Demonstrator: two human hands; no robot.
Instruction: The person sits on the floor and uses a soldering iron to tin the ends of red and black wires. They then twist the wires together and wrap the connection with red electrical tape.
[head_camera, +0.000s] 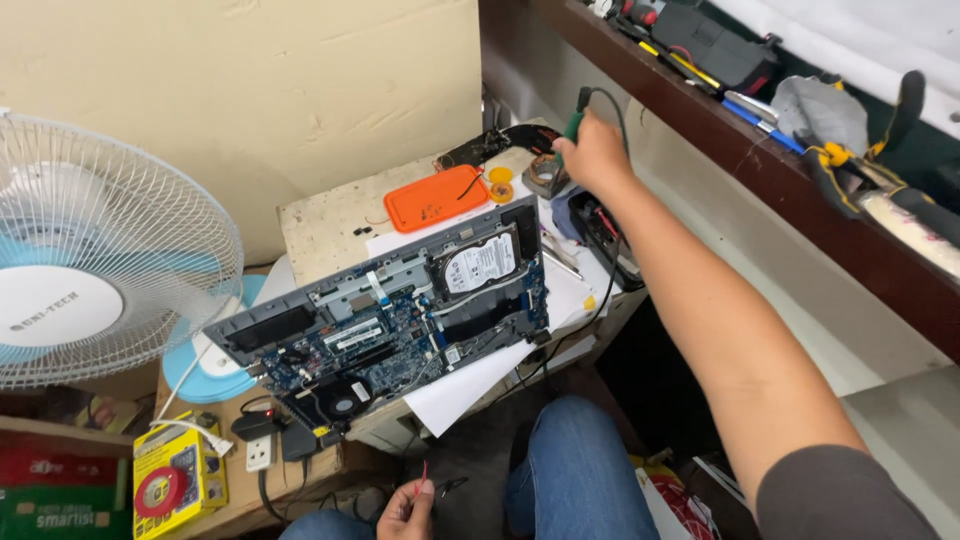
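Right hand (592, 155) grips a soldering iron (577, 117) at the table's (320, 225) far edge; left hand (408, 512) pinches a red wire (425, 472).

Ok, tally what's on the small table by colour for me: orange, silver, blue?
Orange: 2, the silicone mat and the small round tin
Silver: 1, the hard drive
Blue: 1, the laptop circuit board
Total: 4

Right arm stretched far forward, right hand (594, 155) closed in a fist-like grip, knuckles up. Left hand (407, 510) low near the lap, thumb and fingertips pinched together.
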